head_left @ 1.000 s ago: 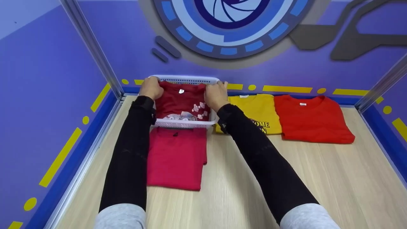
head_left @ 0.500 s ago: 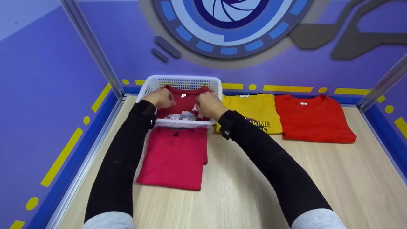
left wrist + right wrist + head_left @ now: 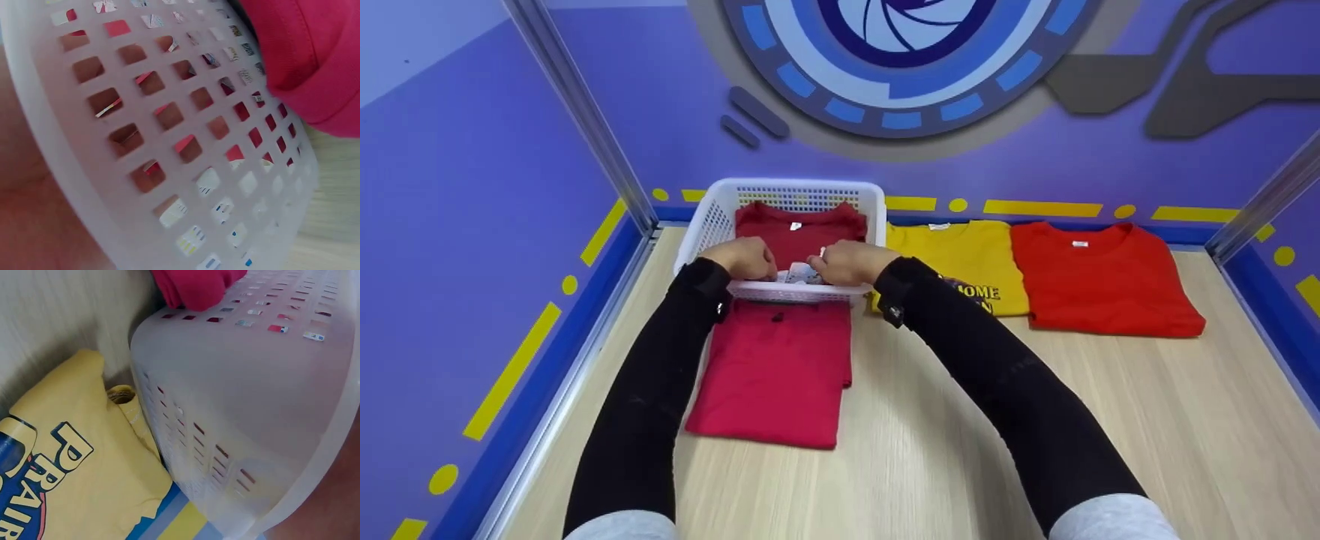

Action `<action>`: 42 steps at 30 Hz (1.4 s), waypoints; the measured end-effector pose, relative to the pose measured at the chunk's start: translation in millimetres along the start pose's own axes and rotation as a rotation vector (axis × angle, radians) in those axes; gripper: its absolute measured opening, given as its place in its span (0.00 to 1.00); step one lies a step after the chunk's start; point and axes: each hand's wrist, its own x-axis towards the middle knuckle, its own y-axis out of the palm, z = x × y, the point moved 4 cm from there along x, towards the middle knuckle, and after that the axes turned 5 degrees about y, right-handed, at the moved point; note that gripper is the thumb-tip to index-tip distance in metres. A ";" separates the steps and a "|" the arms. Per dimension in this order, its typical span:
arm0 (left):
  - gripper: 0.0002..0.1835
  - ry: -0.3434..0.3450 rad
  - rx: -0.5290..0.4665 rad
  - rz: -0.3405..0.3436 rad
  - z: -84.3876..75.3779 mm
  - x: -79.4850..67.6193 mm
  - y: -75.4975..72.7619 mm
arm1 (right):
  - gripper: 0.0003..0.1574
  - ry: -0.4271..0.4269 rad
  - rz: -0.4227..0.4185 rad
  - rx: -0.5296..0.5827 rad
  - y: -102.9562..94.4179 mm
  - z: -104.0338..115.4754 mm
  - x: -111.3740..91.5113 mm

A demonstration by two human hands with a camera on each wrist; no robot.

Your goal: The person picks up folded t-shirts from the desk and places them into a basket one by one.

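A folded dark red T-shirt [image 3: 799, 238] lies in a white perforated plastic basket [image 3: 877, 196] by the back wall. Over the basket's front rim, my left hand [image 3: 750, 259] reaches in and grips the near left part of the shirt. My right hand [image 3: 851, 262] has hold of its near right part, thumb pointing inward. A pale print shows between the hands. Most fingertips are hidden; in the left wrist view, skin and red cloth appear through the holes of the basket wall [image 3: 185, 140].
A folded crimson shirt [image 3: 772, 375] lies directly in front of the basket. To the right are a folded yellow T-shirt [image 3: 960, 259], close against the basket, and a folded bright red T-shirt [image 3: 1102, 277]. Printed panels [image 3: 945, 180] wall in the wooden tabletop [image 3: 930, 450].
Both hands have left the shirt's collar end and come toward me to its near end. The shirt now sits lower in the basket, and the far and side rims show uncovered.
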 end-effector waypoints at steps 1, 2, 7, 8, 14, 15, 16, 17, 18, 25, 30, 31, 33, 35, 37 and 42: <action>0.16 -0.005 -0.001 -0.001 0.7 0.7 0.1 | 0.40 0.004 0.007 0.004 -0.2 0.4 0.4; 0.16 -0.008 0.003 -0.003 1.0 1.4 0.1 | 0.40 0.003 0.010 0.007 -0.4 0.8 0.8; 0.15 -0.011 0.046 -0.027 -3.3 0.2 -1.6 | 0.37 -0.039 -0.039 0.000 -1.6 3.2 0.4; 0.15 -0.005 0.063 -0.045 -5.4 -1.9 -2.7 | 0.34 -0.058 -0.087 0.000 -3.3 4.6 -0.7; 0.14 0.112 0.091 -0.350 -34.9 -29.3 -17.4 | 0.29 -0.244 -0.532 0.159 -24.6 25.5 -31.1; 0.13 0.144 0.077 -0.406 -42.1 -36.7 -18.7 | 0.30 -0.275 -0.582 0.189 -26.4 30.1 -40.5; 0.13 0.178 0.069 -0.455 -49.5 -45.4 -19.0 | 0.29 -0.304 -0.615 0.211 -26.6 34.9 -50.4; 0.13 0.205 0.055 -0.488 -56.2 -54.6 -17.8 | 0.29 -0.327 -0.638 0.219 -25.2 39.7 -60.3; 0.12 0.226 0.042 -0.506 -62.5 -63.9 -15.1 | 0.29 -0.347 -0.646 0.212 -22.2 44.4 -69.9; 0.10 0.289 0.073 -0.502 -72.4 -106.4 30.0 | 0.20 -0.361 -0.480 0.028 34.7 56.1 -103.4; 0.06 0.253 0.150 -0.491 -43.1 -106.3 65.4 | 0.13 -0.305 -0.412 -0.107 77.7 41.5 -97.3; 0.05 0.242 0.163 -0.485 -36.0 -104.5 72.5 | 0.13 -0.291 -0.411 -0.117 84.2 37.6 -95.8; 0.04 0.226 0.184 -0.469 -23.0 -99.8 86.1 | 0.12 -0.268 -0.408 -0.120 95.6 30.1 -93.3; 0.04 0.213 0.193 -0.458 -13.5 -96.4 96.2 | 0.13 -0.248 -0.408 -0.115 104.3 24.5 -90.6; 0.05 0.210 0.172 -0.450 -7.4 -94.5 102.5 | 0.14 -0.224 -0.416 -0.111 110.3 21.5 -88.0; 0.07 0.173 0.147 -0.432 -5.8 -99.4 104.8 | 0.16 -0.141 -0.458 -0.114 115.0 24.5 -84.5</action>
